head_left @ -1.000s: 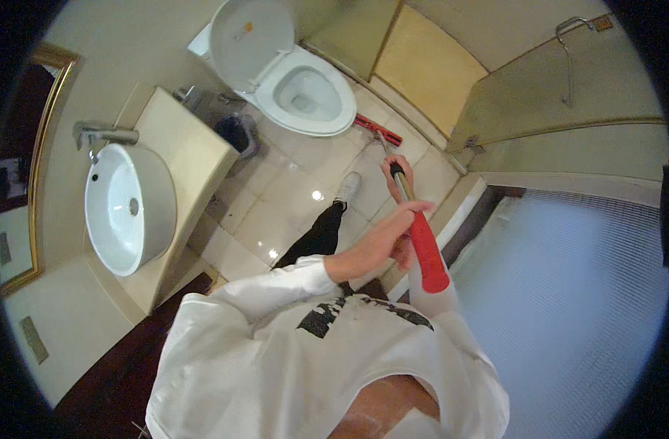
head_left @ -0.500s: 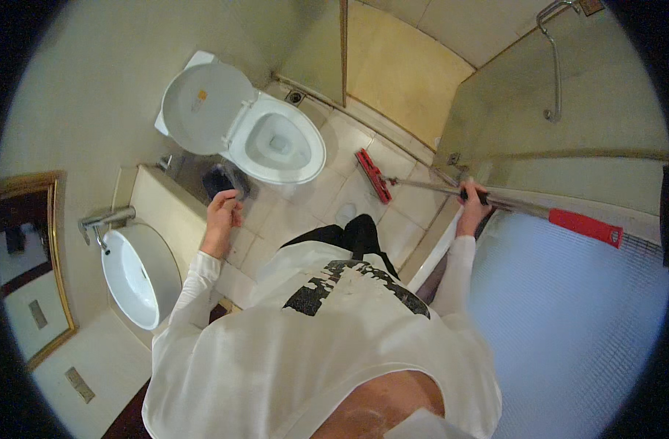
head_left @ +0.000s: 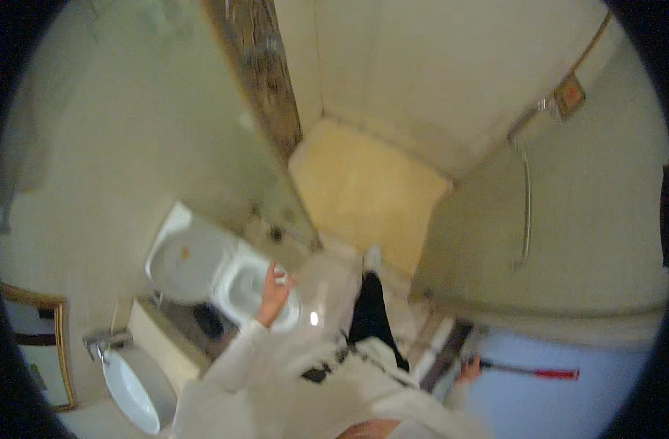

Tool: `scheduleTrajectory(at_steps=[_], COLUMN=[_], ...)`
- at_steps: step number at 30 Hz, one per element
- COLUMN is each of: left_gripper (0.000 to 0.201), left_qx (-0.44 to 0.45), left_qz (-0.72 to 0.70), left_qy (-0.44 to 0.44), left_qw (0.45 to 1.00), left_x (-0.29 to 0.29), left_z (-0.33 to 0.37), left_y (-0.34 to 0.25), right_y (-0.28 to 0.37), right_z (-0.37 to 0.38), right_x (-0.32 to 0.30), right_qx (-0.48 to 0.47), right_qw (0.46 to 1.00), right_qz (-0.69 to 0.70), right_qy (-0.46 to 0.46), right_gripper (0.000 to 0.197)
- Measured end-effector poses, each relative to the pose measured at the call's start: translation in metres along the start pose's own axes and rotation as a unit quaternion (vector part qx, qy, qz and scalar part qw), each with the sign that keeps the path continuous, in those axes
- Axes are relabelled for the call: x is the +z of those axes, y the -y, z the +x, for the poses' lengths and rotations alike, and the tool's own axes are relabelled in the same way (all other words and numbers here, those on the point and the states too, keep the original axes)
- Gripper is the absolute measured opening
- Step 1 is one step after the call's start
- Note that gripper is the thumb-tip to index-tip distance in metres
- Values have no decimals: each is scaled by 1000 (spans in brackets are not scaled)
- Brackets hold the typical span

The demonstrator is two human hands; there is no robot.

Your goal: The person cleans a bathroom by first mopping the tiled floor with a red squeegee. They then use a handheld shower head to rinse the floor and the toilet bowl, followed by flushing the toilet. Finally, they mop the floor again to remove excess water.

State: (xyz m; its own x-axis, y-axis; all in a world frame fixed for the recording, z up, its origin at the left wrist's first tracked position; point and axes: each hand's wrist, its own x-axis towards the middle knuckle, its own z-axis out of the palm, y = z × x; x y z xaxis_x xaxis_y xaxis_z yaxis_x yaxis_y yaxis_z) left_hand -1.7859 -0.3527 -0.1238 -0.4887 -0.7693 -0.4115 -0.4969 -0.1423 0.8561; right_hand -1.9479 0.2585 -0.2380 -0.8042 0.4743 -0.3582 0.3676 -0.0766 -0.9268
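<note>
My right hand, low on the right, is closed around the pole of a long-handled mop. The pole's red grip end sticks out to the right of the hand; its head does not show now. In front of the toilet bowl, as seen from here, hangs my left hand, fingers loosely bent and apart with nothing visible in them. Motion blurs both hands. One leg in black trousers reaches forward, its pale shoe at the edge of the yellowish floor area.
Left of me are a white washbasin with a tap and a gold-framed mirror. A glass panel with a metal handle stands to the right, another panel to the left. Between them lies the yellowish floor.
The view has swung up and forward toward the yellowish floor. One foot has stepped ahead. The mop's red head has gone out of sight, with the pole still in my right hand.
</note>
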Motion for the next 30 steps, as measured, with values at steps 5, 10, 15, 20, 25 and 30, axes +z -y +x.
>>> scheduleTrajectory(at_steps=[5, 10, 15, 20, 25, 30], left_gripper=[99, 30, 28, 33, 39, 46], left_qx=[115, -13, -33, -41, -74, -109], left_qz=[-40, 42, 115, 105, 103, 102], left_qy=[-157, -336, -287, -412, -498, -551], left_qw=[980, 941, 950, 904, 858, 821], left_x=[72, 97, 105, 111, 109, 118], left_z=[110, 140, 134, 161, 179, 175], left_y=[-125, -140, -65, -68, -106, -125], right_y=[5, 32, 103, 326, 627, 796], right_z=[66, 140, 174, 37, -200, -355], right_x=[164, 377, 633, 978, 1104, 1156], right_qx=[128, 135, -114, -439, -625, -562], right_qw=[980, 843, 668, 649, 477, 454], right_qz=[-155, -443, -545, -173, 69, 234], right_qy=[8, 273, 494, 597, 615, 650], right_gripper=[30, 21, 18, 34, 30, 41])
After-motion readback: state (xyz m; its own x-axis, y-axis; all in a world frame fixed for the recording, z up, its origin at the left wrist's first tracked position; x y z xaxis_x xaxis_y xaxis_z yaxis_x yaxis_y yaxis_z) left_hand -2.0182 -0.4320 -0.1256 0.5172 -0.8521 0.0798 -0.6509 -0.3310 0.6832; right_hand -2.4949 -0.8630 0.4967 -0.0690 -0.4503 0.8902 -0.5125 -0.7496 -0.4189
